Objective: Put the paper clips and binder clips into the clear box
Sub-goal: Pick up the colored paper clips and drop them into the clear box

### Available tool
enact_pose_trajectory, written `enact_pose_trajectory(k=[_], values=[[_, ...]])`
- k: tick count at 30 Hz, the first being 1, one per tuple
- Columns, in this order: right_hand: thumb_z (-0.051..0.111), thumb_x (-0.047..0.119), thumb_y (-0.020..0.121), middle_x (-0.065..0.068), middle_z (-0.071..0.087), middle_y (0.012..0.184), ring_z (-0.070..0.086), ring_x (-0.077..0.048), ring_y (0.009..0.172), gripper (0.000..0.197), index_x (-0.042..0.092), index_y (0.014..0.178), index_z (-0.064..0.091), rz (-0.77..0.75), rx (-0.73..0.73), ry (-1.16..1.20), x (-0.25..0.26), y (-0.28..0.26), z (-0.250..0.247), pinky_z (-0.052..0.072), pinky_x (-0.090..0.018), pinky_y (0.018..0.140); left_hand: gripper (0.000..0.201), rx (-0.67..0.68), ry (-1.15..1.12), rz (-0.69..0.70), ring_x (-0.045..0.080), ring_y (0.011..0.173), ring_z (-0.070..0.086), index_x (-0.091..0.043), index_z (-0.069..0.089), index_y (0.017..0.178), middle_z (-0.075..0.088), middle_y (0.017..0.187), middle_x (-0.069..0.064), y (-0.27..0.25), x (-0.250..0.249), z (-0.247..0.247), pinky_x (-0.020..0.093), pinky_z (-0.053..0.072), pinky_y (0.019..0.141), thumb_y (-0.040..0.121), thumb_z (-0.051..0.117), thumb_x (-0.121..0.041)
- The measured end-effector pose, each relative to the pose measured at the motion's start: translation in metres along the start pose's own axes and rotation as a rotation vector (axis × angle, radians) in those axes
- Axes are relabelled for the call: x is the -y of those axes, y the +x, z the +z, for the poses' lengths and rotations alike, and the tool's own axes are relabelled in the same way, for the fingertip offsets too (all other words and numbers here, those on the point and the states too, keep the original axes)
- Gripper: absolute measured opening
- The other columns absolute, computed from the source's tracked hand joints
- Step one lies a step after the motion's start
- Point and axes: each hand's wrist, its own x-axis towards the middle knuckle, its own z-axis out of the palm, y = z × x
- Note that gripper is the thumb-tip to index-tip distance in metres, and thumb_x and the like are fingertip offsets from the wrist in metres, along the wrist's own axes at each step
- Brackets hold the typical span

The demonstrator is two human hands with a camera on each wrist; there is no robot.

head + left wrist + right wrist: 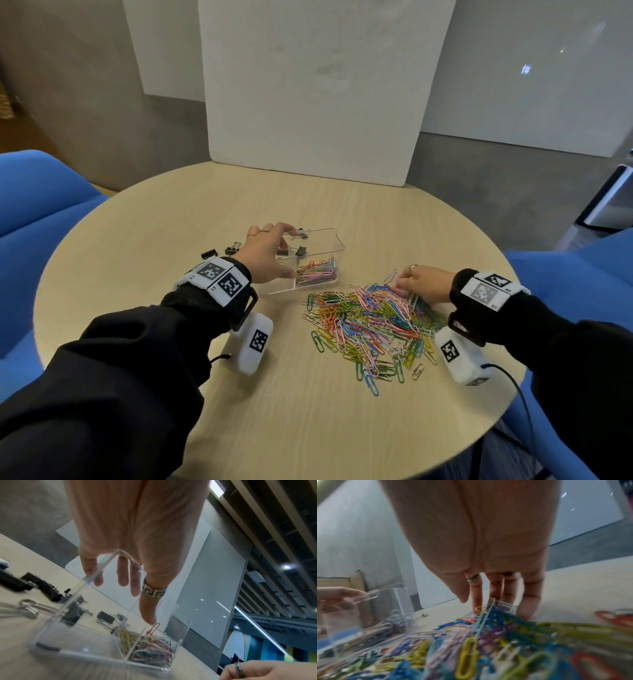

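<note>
On round light-wood bench (308,428), left hand (265,255) grips clear plastic divided box (325,241); right hand (424,282), fingers straight, unclenched, touches pile of colourful paper clips (370,325).

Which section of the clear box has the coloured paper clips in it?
The near-right section, beside the loose pile; a black binder clip lies in the section behind it.

One clear box (339,263); at least four binder clips (209,253); paper clips (370,322) uncountable.

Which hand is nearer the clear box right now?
Left. The left hand grips the clear box at its rim; the right hand is apart from it, fingers in the paper clip pile.
</note>
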Motion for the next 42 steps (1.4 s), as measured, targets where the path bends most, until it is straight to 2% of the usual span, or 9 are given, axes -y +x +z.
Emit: enact_pose_trajectory(k=[3, 7, 12, 18, 22, 31, 35, 38, 42], values=[[0.035, 0.017, 0.099, -0.002, 0.057, 0.091, 0.048, -0.01, 0.068, 0.033, 0.0, 0.119, 0.056, -0.047, 0.01, 0.104, 0.01, 0.006, 0.001, 0.039, -0.017, 0.058, 0.074, -0.002, 0.007, 0.001, 0.024, 0.119, 0.032, -0.023, 0.032, 0.137, 0.051, 0.122, 0.003, 0.0, 0.0, 0.0, 0.033, 0.031, 0.094, 0.076, 0.074, -0.025], [0.033, 0.022, 0.1, -0.013, 0.052, 0.131, 0.05, -0.028, 0.118, 0.036, 0.006, 0.127, 0.052, -0.012, -0.119, -0.069, 0.009, 0.019, -0.004, 0.041, -0.032, 0.097, 0.074, -0.004, 0.0, 0.003, 0.023, 0.118, 0.031, -0.023, 0.031, 0.137, 0.051, 0.122, 0.003, 0.0, 0.0, 0.0, 0.033, 0.031, 0.094, 0.077, 0.074, -0.024], [0.036, 0.022, 0.1, -0.014, 0.052, 0.134, 0.049, -0.026, 0.122, 0.038, 0.002, 0.129, 0.05, -0.069, -0.012, -0.059, 0.016, 0.018, 0.003, 0.036, -0.032, 0.104, 0.074, -0.005, 0.005, 0.014, 0.024, 0.117, 0.032, -0.022, 0.032, 0.137, 0.052, 0.12, 0.003, 0.001, 0.002, 0.0, 0.033, 0.029, 0.096, 0.076, 0.074, -0.026], [0.057, 0.039, 0.088, -0.006, 0.057, 0.124, 0.054, -0.017, 0.104, 0.047, 0.012, 0.126, 0.051, -0.207, 0.131, -0.038, 0.028, -0.001, 0.007, 0.04, -0.026, 0.089, 0.073, -0.013, 0.004, 0.021, 0.024, 0.116, 0.033, -0.023, 0.033, 0.136, 0.052, 0.12, 0.003, 0.001, 0.002, 0.001, 0.034, 0.03, 0.095, 0.076, 0.074, -0.026], [0.072, 0.035, 0.077, 0.001, 0.05, 0.111, 0.049, -0.013, 0.098, 0.055, 0.017, 0.125, 0.051, -0.24, 0.175, 0.005, 0.036, -0.009, 0.014, 0.038, -0.024, 0.085, 0.073, -0.013, 0.003, 0.022, 0.023, 0.115, 0.033, -0.024, 0.033, 0.136, 0.052, 0.119, 0.002, 0.002, 0.003, 0.001, 0.033, 0.03, 0.094, 0.076, 0.074, -0.026], [0.069, 0.016, 0.082, 0.0, 0.056, 0.098, 0.052, -0.014, 0.079, 0.042, 0.012, 0.122, 0.056, -0.279, 0.081, -0.015, 0.052, -0.005, 0.025, 0.042, -0.018, 0.064, 0.073, -0.009, -0.001, 0.03, 0.023, 0.116, 0.033, -0.023, 0.032, 0.136, 0.052, 0.119, 0.003, 0.002, 0.003, 0.001, 0.033, 0.03, 0.096, 0.076, 0.074, -0.026], [0.071, 0.014, 0.08, 0.003, 0.058, 0.087, 0.054, 0.0, 0.055, 0.038, 0.013, 0.117, 0.062, -0.272, 0.05, 0.029, 0.053, 0.0, 0.02, 0.041, -0.008, 0.043, 0.073, -0.01, -0.006, 0.036, 0.023, 0.115, 0.032, -0.024, 0.032, 0.136, 0.051, 0.118, 0.003, 0.002, 0.004, 0.001, 0.033, 0.031, 0.095, 0.076, 0.074, -0.025], [0.073, 0.019, 0.078, -0.006, 0.068, 0.1, 0.057, -0.007, 0.068, 0.036, 0.012, 0.113, 0.066, -0.299, -0.003, -0.007, 0.051, 0.003, 0.017, 0.038, -0.009, 0.052, 0.073, -0.01, -0.006, 0.038, 0.022, 0.115, 0.032, -0.024, 0.032, 0.136, 0.051, 0.118, 0.002, 0.003, 0.005, 0.001, 0.033, 0.03, 0.096, 0.077, 0.074, -0.025], [0.07, 0.011, 0.081, -0.005, 0.066, 0.084, 0.057, -0.009, 0.061, 0.03, 0.007, 0.11, 0.067, -0.314, -0.023, 0.084, 0.055, 0.003, 0.004, 0.052, -0.02, 0.065, 0.072, -0.01, 0.006, 0.048, 0.024, 0.116, 0.034, -0.024, 0.033, 0.135, 0.051, 0.117, 0.002, 0.003, 0.006, 0.001, 0.033, 0.029, 0.098, 0.076, 0.074, -0.027]])
